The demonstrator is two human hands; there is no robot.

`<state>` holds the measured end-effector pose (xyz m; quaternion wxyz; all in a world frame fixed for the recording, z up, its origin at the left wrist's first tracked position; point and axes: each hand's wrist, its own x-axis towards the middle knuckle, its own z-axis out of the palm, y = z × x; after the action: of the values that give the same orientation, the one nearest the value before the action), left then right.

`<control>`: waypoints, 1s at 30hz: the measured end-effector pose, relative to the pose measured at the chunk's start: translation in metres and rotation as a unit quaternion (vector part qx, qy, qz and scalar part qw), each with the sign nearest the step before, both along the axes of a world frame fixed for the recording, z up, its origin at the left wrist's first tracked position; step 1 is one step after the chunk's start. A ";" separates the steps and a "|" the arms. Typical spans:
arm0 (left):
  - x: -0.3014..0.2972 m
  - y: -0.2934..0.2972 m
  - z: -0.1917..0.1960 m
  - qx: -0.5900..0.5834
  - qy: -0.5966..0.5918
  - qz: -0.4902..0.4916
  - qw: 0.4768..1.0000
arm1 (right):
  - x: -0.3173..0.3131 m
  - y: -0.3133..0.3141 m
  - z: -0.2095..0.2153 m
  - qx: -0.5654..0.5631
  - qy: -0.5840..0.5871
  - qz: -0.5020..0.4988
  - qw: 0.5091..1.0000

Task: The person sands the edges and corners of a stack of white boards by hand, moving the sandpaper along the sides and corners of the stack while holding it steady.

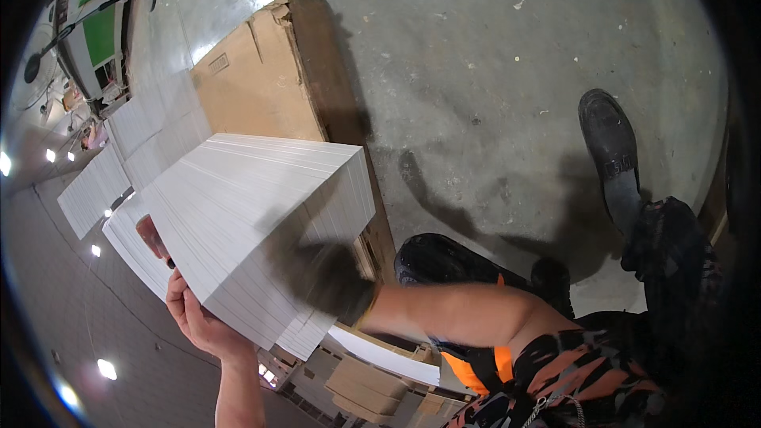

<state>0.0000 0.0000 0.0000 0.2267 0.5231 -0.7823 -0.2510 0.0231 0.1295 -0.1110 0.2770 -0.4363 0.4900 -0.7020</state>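
A tall stack of thin white sheets [246,198] stands in front of me, its layered edges showing as fine lines. My left hand [202,325], bare, is at the stack's near left corner with its fingers bent. Just past the fingertips sticks out a reddish-brown piece with a black end [151,238], which the fingers seem to grip; its kind is unclear. In a dark glove, my right hand [325,273] is smeared by motion over the near side of the stack, and its fingers cannot be made out.
Behind the stack lies a large brown cardboard box [258,83] with a torn top corner. More white sheets [158,131] stand to the left. Cardboard pieces [369,388] lie near the lower edge. My dark shoe [609,131] is on the grey concrete floor [476,55].
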 end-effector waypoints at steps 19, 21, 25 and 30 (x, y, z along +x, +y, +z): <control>0.000 -0.005 -0.003 -0.001 0.018 0.016 1.000 | -0.109 -0.016 -0.059 -0.018 -0.129 -0.061 0.990; 0.001 -0.002 -0.004 -0.017 -0.004 0.002 1.000 | -0.133 -0.007 -0.117 0.183 -0.203 -0.038 0.961; -0.001 -0.006 -0.002 0.009 0.021 0.007 1.000 | -0.134 -0.003 -0.181 0.297 -0.105 -0.096 0.944; -0.002 -0.005 -0.002 0.023 0.060 0.020 0.998 | -0.122 -0.013 -0.203 0.252 -0.047 -0.144 0.956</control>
<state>-0.0023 -0.0053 -0.0016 0.2662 0.5277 -0.7509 -0.2947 -0.0990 0.1162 -0.3139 0.2967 -0.2431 0.6954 -0.6077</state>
